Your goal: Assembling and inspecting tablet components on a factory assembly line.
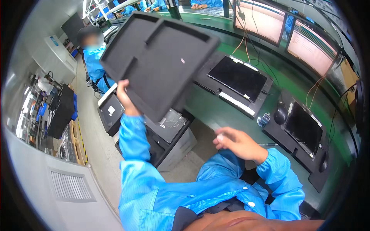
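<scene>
My left hand (pixel 126 101) grips the near-left edge of a large black foam tray (pixel 165 57), raised and tilted. The tray has low raised walls and dividers, with a small pale label on its surface. Below it stands an open box (pixel 154 148) holding a flat grey panel (pixel 169 125) in clear wrapping, partly hidden by the tray. My right hand (pixel 243 144) hovers in front of the green bench's edge, over my lap. Its fingers are loosely curled and a little apart, with nothing visible in them.
On the green bench (pixel 208 111) lie two dark display panels (pixel 239 79) (pixel 304 127) on black pads, with cables. A black mouse (pixel 280 115) sits between them. Two lit monitors (pixel 260 21) (pixel 312 46) stand behind. At left are a seated co-worker (pixel 94 63) and another black tray (pixel 110 109).
</scene>
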The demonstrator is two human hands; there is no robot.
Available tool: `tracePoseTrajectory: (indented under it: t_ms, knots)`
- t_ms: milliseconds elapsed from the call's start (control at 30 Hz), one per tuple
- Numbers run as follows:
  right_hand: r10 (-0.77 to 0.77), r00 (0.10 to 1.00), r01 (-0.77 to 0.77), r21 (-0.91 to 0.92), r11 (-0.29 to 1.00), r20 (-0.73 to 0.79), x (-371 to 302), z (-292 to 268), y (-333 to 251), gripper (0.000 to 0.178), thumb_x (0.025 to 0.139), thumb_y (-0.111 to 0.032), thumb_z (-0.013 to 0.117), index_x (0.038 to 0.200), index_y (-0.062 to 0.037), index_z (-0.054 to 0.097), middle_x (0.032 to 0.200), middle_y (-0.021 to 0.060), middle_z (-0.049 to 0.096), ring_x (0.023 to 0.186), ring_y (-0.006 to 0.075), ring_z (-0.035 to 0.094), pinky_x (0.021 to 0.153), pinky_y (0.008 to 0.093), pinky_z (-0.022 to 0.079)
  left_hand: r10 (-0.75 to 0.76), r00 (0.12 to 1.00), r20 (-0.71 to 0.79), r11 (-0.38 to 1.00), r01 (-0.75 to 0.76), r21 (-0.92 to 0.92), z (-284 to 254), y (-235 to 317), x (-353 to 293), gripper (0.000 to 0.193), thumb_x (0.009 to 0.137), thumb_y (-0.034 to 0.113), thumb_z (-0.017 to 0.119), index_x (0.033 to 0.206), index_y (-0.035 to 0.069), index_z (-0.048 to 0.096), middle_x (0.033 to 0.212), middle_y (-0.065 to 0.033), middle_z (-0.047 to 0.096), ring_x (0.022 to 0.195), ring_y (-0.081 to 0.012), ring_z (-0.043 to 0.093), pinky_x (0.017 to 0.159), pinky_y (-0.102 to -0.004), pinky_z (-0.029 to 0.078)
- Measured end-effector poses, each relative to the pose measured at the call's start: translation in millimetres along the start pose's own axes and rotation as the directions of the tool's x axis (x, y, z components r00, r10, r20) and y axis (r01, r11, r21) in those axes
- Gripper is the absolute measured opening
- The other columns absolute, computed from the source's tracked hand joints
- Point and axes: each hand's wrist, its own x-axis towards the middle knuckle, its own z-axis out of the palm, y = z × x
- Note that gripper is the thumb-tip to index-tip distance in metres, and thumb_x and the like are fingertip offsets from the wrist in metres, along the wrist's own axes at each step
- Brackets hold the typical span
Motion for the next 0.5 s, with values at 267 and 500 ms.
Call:
tracePoseTrajectory:
  t_ms: [267,500]
  knots:
    - [-0.031,0.998,0.008,-0.389,0.921,-0.053,-86.6,-24.7,18.7,0.057,0.101,-0.044,0.065,0.133,0.0017,0.06,0.121,0.0217,0.072,0.109,0.0319,0.072,0.094,0.0406,0.056,-0.018,0.86,-0.51,0.698,0.376,0.61,-164.4,-83.4,166.8,0.044,0.099,0.038,0.055,0.125,0.006,0.066,0.126,-0.016,0.066,0.114,-0.0273,0.062,0.104,-0.036,0.047]
    - [-0.129,0.946,0.006,-0.38,0.925,-0.298,-175.2,-52.7,43.6,0.054,0.1,-0.04,0.067,0.132,0.003,0.06,0.119,0.0196,0.072,0.109,0.0313,0.072,0.094,0.0413,0.057,-0.188,0.828,-0.528,0.789,0.448,0.421,-145.1,-153.4,122.9,0.057,0.104,0.045,0.046,0.139,0.001,0.055,0.137,-0.0107,0.063,0.124,-0.0273,0.061,0.111,-0.04,0.045]
